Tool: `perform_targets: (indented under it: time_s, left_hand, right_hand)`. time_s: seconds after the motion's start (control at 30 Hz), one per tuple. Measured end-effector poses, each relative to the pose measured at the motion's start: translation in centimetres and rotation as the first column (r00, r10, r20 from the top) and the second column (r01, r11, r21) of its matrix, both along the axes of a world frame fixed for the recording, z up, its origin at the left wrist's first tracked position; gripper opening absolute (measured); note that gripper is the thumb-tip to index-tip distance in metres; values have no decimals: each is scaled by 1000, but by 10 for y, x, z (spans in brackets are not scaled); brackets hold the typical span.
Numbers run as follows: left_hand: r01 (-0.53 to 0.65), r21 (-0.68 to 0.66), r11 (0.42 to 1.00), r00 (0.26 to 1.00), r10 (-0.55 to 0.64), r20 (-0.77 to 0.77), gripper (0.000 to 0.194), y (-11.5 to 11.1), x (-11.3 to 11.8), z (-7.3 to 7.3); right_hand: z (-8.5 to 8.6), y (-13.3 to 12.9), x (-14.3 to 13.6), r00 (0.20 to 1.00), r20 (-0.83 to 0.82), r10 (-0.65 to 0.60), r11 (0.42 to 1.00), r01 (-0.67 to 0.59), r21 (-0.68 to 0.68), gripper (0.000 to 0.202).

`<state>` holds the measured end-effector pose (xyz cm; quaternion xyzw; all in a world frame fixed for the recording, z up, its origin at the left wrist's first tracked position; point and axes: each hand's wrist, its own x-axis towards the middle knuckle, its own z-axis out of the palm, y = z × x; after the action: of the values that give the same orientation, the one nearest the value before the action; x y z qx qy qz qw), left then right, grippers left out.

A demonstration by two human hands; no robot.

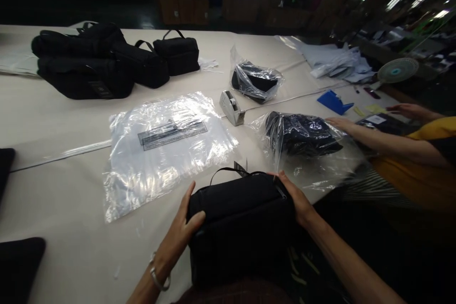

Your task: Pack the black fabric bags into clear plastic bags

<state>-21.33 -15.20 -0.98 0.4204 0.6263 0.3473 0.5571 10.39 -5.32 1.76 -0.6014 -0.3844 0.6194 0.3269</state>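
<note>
Taking the black bag (242,232) between our hands as the centre of the dial, we begin at ten o'clock, where a pile of dark bags (85,64) sits far back on the white table (71,190). Also towards ten but nearer lies a stack of clear plastic sleeves (167,161), glossy and probably slippery.

At nine o'clock our left hand (183,228) grasps the black bag's end, thumb over the top edge; we cannot see all its fingers. The black bag itself stands at the table's near edge, and we cannot tell what bears its base. Its fabric looks matt and grippy, its walls padded. We judge it light, soft enough to dent yet stiff enough to keep its box shape, and hardly fragile. The firm ends seem the best hold; the thin handle (221,169) on top would probably let it swing.

At twelve o'clock stands a tape dispenser (232,108). At two, our right hand (295,199) grasps the upper far corner beside the zip, its lower fingers hidden. Further out, at one to two, lies a plastic-wrapped bag (302,135), likely slicker to grip, with a co-worker's hand (340,125) at its right end.
</note>
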Motion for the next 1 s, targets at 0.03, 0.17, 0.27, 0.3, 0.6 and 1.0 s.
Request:
perform_targets:
  time_s: [0.03, 0.17, 0.27, 0.3, 0.6, 1.0]
  left_hand:
    - [-31, -10, 999, 999, 31, 8, 83, 5, -6, 5]
    - [-43, -128, 991, 998, 49, 45, 67, 10, -37, 22]
    - [22, -222, 975, 994, 2, 105, 65, -2, -48, 23]
    - [49, -230, 972, 991, -19, 129, 64, -8, -48, 21]
    - [148, -173, 974, 987, -135, 84, 64, -36, -39, 1]
    - [170, -143, 975, 985, -162, 64, 59, -46, -47, -12]
  right_hand:
    - [6, -3, -7, 1000, -7, 1, 1000, -1, -22, 57]
    - [14, -20, -11, 976, -23, 216, 973, -217, -72, 54]
    - [-6, -23, 2, 899, 36, 436, 882, -419, -216, 62]
    - [-15, -20, 6, 862, 126, 491, 859, -455, -235, 62]
    - [-60, 66, -20, 153, 895, 419, -145, -962, 232, 74]
    - [-123, 71, -52, 48, 726, 686, -262, -915, 308, 31]
